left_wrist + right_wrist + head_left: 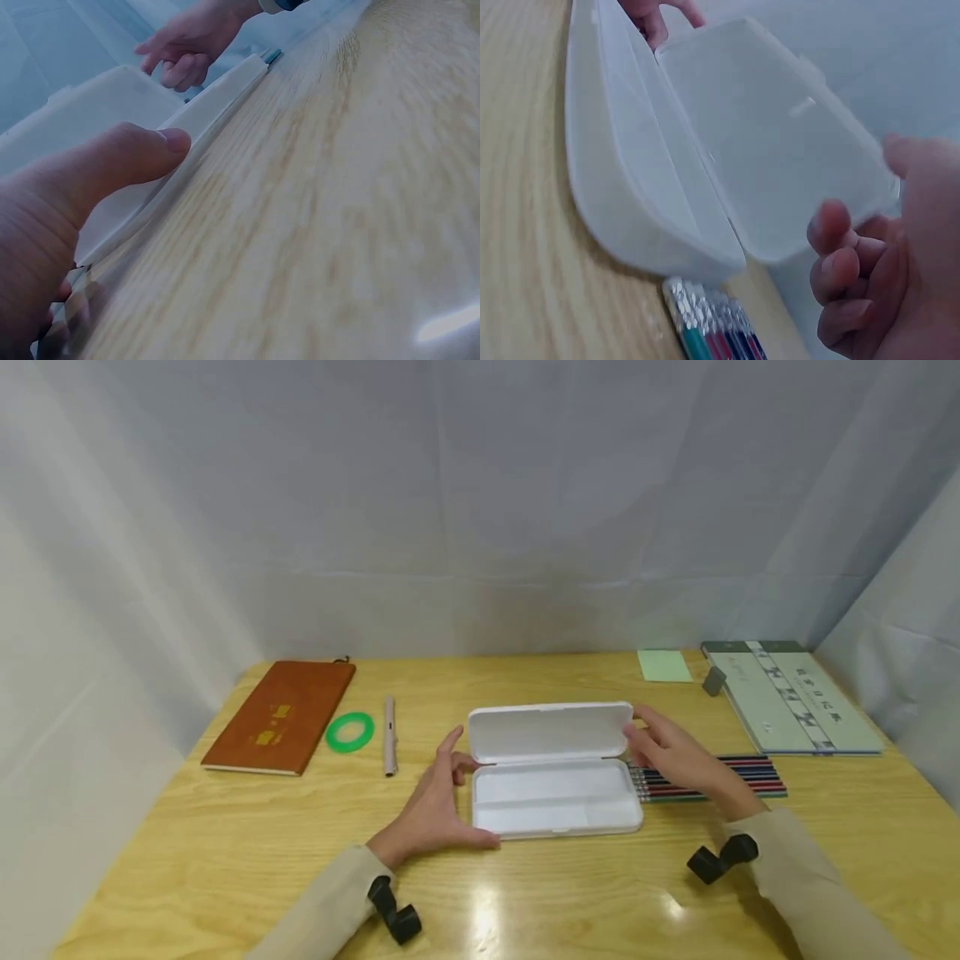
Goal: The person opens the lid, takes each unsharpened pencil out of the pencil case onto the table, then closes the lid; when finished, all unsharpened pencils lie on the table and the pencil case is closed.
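A white pencil case (557, 797) lies on the table with its lid (551, 732) raised and leaning back. Its tray looks bare inside. My left hand (431, 806) grips the case's left end, thumb along the front wall and fingers round behind, partly hidden. In the left wrist view the thumb (139, 157) presses on the case's edge. My right hand (675, 756) is at the lid's right end, its curled fingers (836, 225) and thumb about the lid's corner. Several pencils (750, 775) lie side by side at the case's right, partly under the right hand.
On the left lie a brown notebook (281, 714), a green tape ring (349, 732) and a pale pen (390, 737). At the back right are green sticky notes (664, 666), a small grey block (714, 681) and a light-green book (795, 697). A curtain (510, 510) hangs behind the table.
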Tool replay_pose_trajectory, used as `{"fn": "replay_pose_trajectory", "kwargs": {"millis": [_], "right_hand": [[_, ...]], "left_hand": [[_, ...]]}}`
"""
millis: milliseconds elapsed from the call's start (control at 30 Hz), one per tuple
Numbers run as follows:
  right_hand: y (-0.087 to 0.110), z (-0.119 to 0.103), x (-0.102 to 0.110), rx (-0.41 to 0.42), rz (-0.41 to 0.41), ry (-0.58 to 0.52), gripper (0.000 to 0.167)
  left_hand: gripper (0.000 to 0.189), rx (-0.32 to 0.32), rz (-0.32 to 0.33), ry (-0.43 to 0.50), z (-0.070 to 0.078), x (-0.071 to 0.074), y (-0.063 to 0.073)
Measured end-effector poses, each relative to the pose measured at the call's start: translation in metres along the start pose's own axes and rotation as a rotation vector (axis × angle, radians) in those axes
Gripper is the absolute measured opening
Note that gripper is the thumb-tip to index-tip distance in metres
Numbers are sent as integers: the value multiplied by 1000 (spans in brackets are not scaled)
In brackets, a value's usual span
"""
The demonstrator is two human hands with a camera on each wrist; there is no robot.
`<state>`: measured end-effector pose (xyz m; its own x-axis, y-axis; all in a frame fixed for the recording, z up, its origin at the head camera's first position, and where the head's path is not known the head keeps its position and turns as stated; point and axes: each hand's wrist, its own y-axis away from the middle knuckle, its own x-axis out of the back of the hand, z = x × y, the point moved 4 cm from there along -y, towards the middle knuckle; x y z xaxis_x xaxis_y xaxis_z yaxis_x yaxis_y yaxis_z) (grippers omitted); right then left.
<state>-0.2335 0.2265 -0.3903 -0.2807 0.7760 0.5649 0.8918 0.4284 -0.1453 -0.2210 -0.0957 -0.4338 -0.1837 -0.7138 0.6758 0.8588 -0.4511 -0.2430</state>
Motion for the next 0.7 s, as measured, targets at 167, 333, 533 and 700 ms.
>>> {"fn": "replay_pose_trajectory", "kwargs": {"millis": [167,333,533,700], "right_hand": [[19,-1,3,114,-47,-9,34],[30,3,-6,115,-65,105,25],[31,0,-13,148,-61,254,33],[32,-2,-16,98,-84,276,35]], "left_hand": [[139,-7,-16,-22,1,-1,-1],[124,-51,-54,-61,-1,-1,-2],[86,-167,-96,-95,0,1,-2],[76,-103,-103,-95,1,1,-2]]}}
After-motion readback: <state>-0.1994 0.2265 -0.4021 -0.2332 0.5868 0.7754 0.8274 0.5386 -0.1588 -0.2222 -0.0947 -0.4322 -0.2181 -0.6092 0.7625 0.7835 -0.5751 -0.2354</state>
